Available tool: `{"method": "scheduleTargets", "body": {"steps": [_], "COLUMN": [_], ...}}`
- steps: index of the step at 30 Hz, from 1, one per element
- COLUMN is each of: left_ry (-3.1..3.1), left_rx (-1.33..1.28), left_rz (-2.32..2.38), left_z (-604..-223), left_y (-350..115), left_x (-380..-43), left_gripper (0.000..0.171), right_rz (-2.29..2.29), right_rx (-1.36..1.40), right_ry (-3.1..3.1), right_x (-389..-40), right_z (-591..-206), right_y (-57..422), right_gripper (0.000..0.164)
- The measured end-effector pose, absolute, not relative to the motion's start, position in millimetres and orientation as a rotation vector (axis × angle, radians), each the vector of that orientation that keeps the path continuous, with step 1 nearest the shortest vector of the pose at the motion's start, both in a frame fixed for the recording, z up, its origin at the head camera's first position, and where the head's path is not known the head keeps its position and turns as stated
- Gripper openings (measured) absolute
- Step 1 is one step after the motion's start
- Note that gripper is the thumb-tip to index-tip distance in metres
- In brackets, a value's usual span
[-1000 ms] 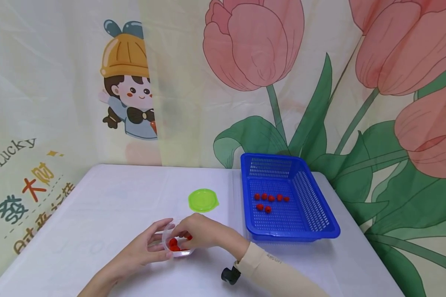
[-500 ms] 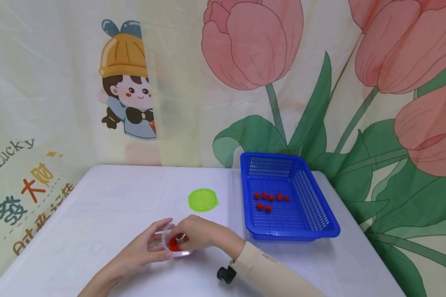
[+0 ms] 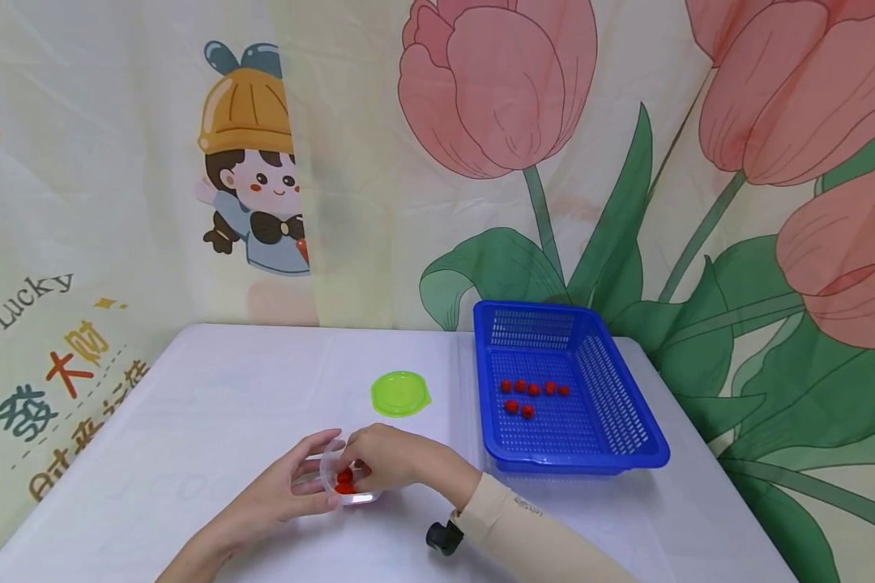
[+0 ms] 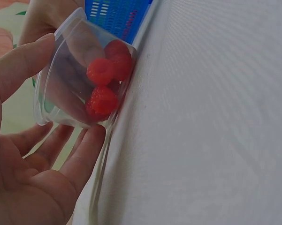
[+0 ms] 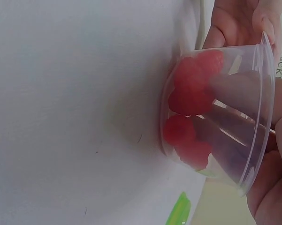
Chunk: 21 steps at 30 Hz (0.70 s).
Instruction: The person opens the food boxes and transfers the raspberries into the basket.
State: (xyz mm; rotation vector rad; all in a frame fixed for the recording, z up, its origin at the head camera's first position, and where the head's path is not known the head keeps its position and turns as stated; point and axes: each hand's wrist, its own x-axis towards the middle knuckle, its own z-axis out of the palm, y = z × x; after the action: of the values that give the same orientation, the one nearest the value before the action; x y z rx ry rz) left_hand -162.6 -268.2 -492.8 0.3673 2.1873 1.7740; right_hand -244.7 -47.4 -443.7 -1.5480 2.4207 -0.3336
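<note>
Head: one blue rectangular plastic basket (image 3: 576,465) bears seven red raspberries (image 3: 528,411). Left wrist: the left hand (image 4: 42,183) grips one clear round plastic cup (image 4: 63,77) containing at least four more. Right wrist: the right hand (image 5: 278,171) reaches inside, its hold unclear.

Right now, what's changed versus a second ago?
The right hand edged slightly left and deeper into the clear cup. No new hold or release is visible. Unchanged: left hand on the cup, green lid, blue basket and its seven red berries.
</note>
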Motion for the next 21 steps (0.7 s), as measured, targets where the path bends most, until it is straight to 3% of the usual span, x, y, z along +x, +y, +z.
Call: {"method": "scheduleTargets", "body": {"steps": [9, 21], "left_ry": [2.181, 2.21], "left_rx": [0.385, 0.389], "left_rz": [1.791, 1.789], "left_z": [-494.1, -494.4], "left_y": [-268.3, -267.3], "left_x": [-162.6, -162.8], "left_gripper": [0.091, 0.092], "right_rz": [-0.288, -0.33], "right_rx": [-1.519, -1.497], "right_ry": [2.441, 2.445], "right_x": [-243.7, -246.0], "right_z": [-442.9, -447.0], "right_y": [-47.5, -47.4], "right_gripper": [0.03, 0.023]}}
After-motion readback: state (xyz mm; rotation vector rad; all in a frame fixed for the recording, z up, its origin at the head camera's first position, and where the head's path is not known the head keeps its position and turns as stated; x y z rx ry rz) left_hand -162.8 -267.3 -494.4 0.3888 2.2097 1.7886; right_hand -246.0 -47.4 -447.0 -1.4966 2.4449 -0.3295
